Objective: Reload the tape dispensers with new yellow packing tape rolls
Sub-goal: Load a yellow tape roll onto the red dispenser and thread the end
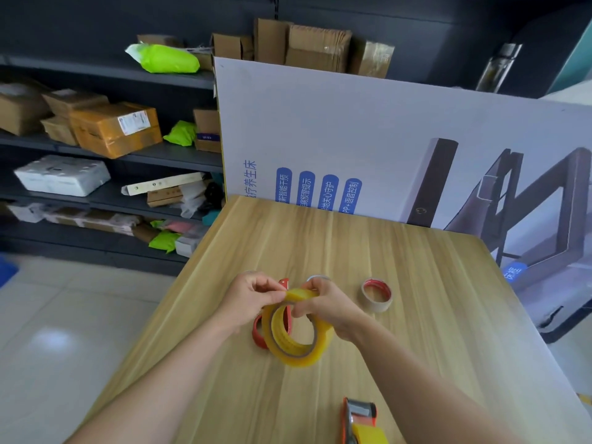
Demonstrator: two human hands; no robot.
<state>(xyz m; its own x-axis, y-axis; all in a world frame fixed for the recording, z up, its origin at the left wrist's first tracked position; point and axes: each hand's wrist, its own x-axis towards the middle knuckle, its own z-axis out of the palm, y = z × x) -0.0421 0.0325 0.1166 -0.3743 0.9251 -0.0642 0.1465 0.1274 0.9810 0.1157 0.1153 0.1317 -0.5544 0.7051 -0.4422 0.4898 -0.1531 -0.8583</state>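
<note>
Two hands hold one yellow tape roll [298, 350] on edge over the bench [432, 315]. The roll is wide, translucent amber-yellow, with a brownish inner core and an open centre. On the left hand [253, 296], thumb and forefinger pinch the peeled free end of the tape. On the right hand [326, 307], the fingers [309, 288] curl over the roll's upper rim and grip it. A short strip of tape spans the gap between the two sets of fingers. The body of the roll hangs just below them; whether its lower rim touches the bench cannot be told. A red dispenser [259, 336] lies below the left fingers, partly behind the roll. A spent core [377, 294] with a red lining sits to the right of the right fingers. A second dispenser [360, 418], loaded with yellow tape, lies nearer the person.
</note>
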